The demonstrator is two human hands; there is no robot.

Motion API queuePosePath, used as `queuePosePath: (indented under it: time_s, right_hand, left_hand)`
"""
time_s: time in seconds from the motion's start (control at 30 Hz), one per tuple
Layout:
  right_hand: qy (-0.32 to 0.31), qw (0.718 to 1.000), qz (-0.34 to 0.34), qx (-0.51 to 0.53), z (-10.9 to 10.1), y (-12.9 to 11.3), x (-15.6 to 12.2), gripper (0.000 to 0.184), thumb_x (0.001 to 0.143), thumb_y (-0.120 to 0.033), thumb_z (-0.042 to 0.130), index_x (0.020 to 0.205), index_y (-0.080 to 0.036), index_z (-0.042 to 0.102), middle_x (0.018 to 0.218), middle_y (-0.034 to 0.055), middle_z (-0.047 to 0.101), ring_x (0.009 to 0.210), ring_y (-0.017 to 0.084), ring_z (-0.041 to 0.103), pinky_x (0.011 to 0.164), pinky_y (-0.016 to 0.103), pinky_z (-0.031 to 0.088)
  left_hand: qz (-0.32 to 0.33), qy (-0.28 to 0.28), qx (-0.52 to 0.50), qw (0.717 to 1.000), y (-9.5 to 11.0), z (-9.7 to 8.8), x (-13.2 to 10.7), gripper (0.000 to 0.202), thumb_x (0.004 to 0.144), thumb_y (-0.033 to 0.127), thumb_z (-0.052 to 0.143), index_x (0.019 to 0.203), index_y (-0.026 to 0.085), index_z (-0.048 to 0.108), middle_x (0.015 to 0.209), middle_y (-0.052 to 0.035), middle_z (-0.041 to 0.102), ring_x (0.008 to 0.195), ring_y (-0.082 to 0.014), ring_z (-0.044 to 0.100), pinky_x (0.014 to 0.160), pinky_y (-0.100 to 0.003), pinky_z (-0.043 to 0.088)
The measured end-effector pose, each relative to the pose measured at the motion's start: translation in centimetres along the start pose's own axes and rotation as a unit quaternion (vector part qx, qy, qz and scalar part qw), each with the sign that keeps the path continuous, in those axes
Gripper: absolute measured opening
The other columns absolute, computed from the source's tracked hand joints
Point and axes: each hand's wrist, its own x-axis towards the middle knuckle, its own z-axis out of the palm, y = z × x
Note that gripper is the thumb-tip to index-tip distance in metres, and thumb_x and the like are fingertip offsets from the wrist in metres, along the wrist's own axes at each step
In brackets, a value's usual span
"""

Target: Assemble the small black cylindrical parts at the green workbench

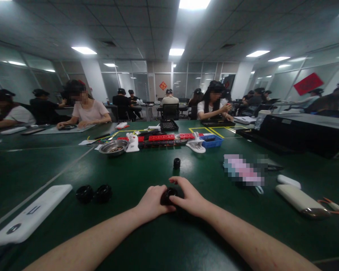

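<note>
A glossy black round part (168,195), hollow at its top, stands on the green table between my two hands. My left hand (153,202) is closed against its left side, with the thumb low along the near side. My right hand (191,196) curves around the right side; its thumb lies over the rim and its index finger arches past the far side. Fingers partly cover the part. Just beyond stands a smaller black cylinder (176,163). To the left, a black ring-shaped part (84,194) sits beside a similar black part (103,193).
A white long device (31,214) lies left. Farther back are a metal bowl (113,148), white clamps (132,143), red blocks (162,137) and a blue tray (211,140). A beige power bank (302,201) lies right, near a black box (305,131). People sit across the table.
</note>
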Motion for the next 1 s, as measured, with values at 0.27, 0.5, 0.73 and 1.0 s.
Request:
queuePosePath:
  time_s: [0.27, 0.5, 0.73, 1.0]
  right_hand:
    - [-0.057, 0.998, 0.006, -0.022, -0.18, -0.49, 0.41, 0.027, 0.069, -0.015, 0.059, 0.095, -0.017, 0.059, 0.091, 0.0057, 0.063, 0.087, 0.021, 0.054, 0.079, 0.035, 0.043]
    - [0.010, 1.000, 0.028, -0.008, 0.09, 0.11, 0.17, 0.041, 0.070, -0.026, 0.062, 0.107, -0.013, 0.051, 0.101, 0.0102, 0.058, 0.094, 0.023, 0.052, 0.083, 0.038, 0.042]
    - [-0.041, 0.999, 0.015, 0.005, -0.02, -0.02, 0.38, 0.024, 0.069, -0.015, 0.060, 0.093, -0.017, 0.058, 0.091, 0.0052, 0.061, 0.088, 0.020, 0.054, 0.080, 0.034, 0.042]
    - [0.022, 0.999, 0.031, -0.013, 0.10, -0.03, 0.25, 0.032, 0.067, -0.028, 0.066, 0.094, -0.016, 0.055, 0.090, 0.0060, 0.059, 0.086, 0.022, 0.053, 0.076, 0.036, 0.043]
  left_hand:
    - [0.003, 0.001, -0.016, 1.000, -0.03, -0.05, -0.02, 0.043, 0.063, 0.052, 0.064, 0.089, 0.019, 0.054, 0.086, -0.0025, 0.059, 0.080, -0.0225, 0.055, 0.068, -0.029, 0.039]
    - [0.003, 0.001, -0.007, 1.000, -0.09, 0.12, 0.03, 0.041, 0.064, 0.053, 0.063, 0.084, 0.019, 0.053, 0.084, -0.0017, 0.058, 0.078, -0.0221, 0.054, 0.068, -0.029, 0.039]
    - [0.011, -0.001, -0.024, 1.000, -0.05, 0.01, 0.07, 0.043, 0.065, 0.050, 0.064, 0.093, 0.020, 0.053, 0.088, -0.0015, 0.059, 0.082, -0.0220, 0.054, 0.071, -0.030, 0.040]
    - [0.010, 0.003, -0.009, 1.000, -0.06, 0.02, 0.06, 0.040, 0.063, 0.052, 0.064, 0.082, 0.019, 0.053, 0.082, -0.0014, 0.058, 0.077, -0.0218, 0.055, 0.066, -0.029, 0.039]
